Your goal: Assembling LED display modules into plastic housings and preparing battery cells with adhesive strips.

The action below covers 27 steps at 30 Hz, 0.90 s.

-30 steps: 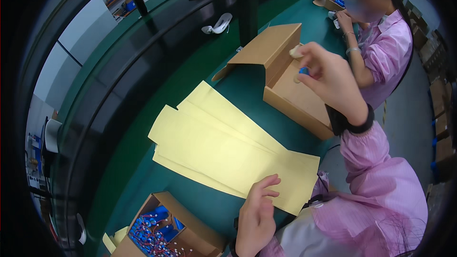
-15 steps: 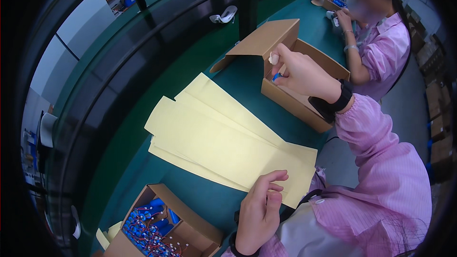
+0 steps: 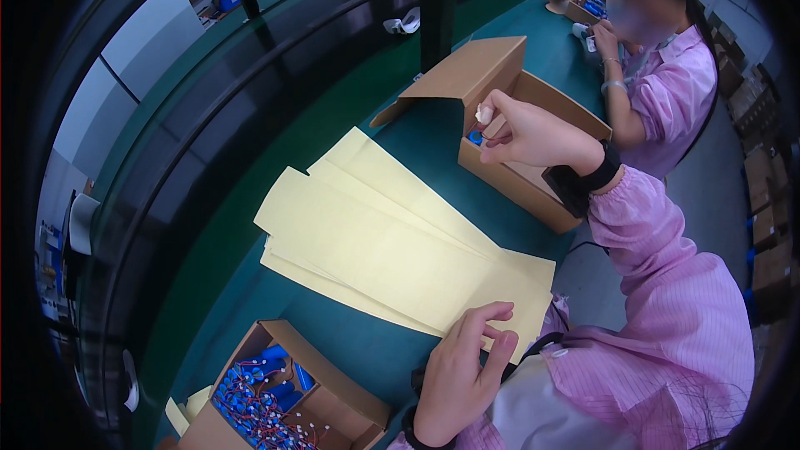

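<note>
My right hand (image 3: 537,135) is over the near-left end of an open cardboard box (image 3: 517,179), thumb and index finger apart. A small white piece (image 3: 483,114) shows at its index fingertip; whether it is a finger cover or something held, I cannot tell. Just left of the fingers, a blue battery cell (image 3: 476,137) shows at the box's inner edge, apart from the thumb. My left hand (image 3: 461,375) hovers by the near right end of pale yellow card sheets (image 3: 392,242), holding nothing, fingers loosely bent and thumb apart.
A second cardboard box (image 3: 337,404) at lower left holds many blue battery cells (image 3: 258,392) with red wires and white connectors. A person in pink (image 3: 667,75) works at the far right beside another small box (image 3: 567,2). A dark post (image 3: 435,8) stands behind the green table.
The right thumb and index finger have parted, and the blue cell that was between them is now clear of the thumb. My left thumb has spread slightly outward.
</note>
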### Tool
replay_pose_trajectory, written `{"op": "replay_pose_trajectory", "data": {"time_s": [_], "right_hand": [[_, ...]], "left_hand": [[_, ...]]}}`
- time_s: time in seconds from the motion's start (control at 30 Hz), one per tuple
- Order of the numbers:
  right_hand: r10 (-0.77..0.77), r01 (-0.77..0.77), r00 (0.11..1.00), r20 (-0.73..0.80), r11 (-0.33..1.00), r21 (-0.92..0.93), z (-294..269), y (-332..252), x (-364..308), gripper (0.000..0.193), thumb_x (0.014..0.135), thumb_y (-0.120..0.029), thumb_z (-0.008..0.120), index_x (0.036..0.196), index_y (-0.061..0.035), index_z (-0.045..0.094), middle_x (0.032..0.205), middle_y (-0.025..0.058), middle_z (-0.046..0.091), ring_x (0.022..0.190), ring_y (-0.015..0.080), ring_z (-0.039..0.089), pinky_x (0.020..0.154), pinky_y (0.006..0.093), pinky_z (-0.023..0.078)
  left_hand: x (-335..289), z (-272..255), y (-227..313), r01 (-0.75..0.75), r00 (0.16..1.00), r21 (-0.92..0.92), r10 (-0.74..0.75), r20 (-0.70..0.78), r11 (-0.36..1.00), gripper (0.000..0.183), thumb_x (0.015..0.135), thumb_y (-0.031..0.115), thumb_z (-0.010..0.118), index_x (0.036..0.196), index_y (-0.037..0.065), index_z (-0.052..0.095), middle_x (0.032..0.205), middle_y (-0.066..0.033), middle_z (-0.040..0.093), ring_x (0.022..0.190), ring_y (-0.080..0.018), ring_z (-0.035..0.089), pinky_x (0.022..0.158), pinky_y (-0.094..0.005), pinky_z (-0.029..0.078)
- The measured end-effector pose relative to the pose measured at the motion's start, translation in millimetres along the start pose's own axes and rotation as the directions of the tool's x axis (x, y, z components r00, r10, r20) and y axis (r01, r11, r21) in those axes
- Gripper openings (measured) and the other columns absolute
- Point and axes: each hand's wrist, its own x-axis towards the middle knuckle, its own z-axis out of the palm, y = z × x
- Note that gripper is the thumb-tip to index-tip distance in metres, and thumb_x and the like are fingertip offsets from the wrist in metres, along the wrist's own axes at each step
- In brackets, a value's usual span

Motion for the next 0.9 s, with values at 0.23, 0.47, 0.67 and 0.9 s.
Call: {"op": "replay_pose_trajectory", "data": {"time_s": [0.23, 0.47, 0.67, 0.9], "right_hand": [[-0.301, 0.198, 0.903, -0.307, 0.925, -0.324, -7, -20, -26, 0.046, 0.071, -0.016, 0.076, 0.106, -0.0013, 0.050, 0.105, 0.0183, 0.059, 0.099, 0.0344, 0.060, 0.085, 0.0358, 0.048], [-0.464, 0.494, 0.866, 0.188, 0.853, -0.168, 19, -59, -87, 0.034, 0.071, -0.011, 0.075, 0.099, -0.0104, 0.058, 0.103, 0.0063, 0.062, 0.093, 0.0263, 0.062, 0.078, 0.0359, 0.051], [-0.497, 0.591, 0.741, 0.452, 0.802, -0.086, 65, -40, -107, 0.024, 0.080, -0.018, 0.067, 0.100, -0.0096, 0.058, 0.112, 0.0095, 0.057, 0.098, 0.0241, 0.059, 0.079, 0.0327, 0.050], [-0.569, 0.671, 0.722, 0.394, 0.716, -0.195, 78, -23, -111, 0.019, 0.077, -0.015, 0.062, 0.096, -0.0097, 0.063, 0.107, 0.0054, 0.051, 0.097, 0.0201, 0.053, 0.074, 0.0309, 0.046]], "left_hand": [[1, 2, -7, 0.032, 0.982, 0.195, 0.006, -0.189, 0.980, 0.027, 0.089, 0.010, 0.060, 0.114, 0.001, 0.056, 0.106, -0.0131, 0.062, 0.089, -0.0240, 0.061, 0.078, -0.0316, 0.048], [4, -6, -10, 0.146, 0.928, 0.465, 0.041, -0.370, 0.873, 0.040, 0.078, -0.003, 0.061, 0.117, 0.001, 0.051, 0.119, -0.0183, 0.052, 0.110, -0.0369, 0.051, 0.093, -0.0417, 0.042], [2, 1, -16, 0.185, 0.947, 0.591, 0.019, -0.321, 0.785, 0.053, 0.072, 0.005, 0.073, 0.120, 0.002, 0.052, 0.134, -0.0201, 0.048, 0.123, -0.0374, 0.047, 0.101, -0.0420, 0.040], [8, 9, -18, 0.195, 0.957, 0.652, 0.005, -0.291, 0.732, 0.070, 0.062, 0.018, 0.084, 0.121, -0.002, 0.052, 0.138, -0.0204, 0.045, 0.125, -0.0381, 0.045, 0.101, -0.0429, 0.040]]}}
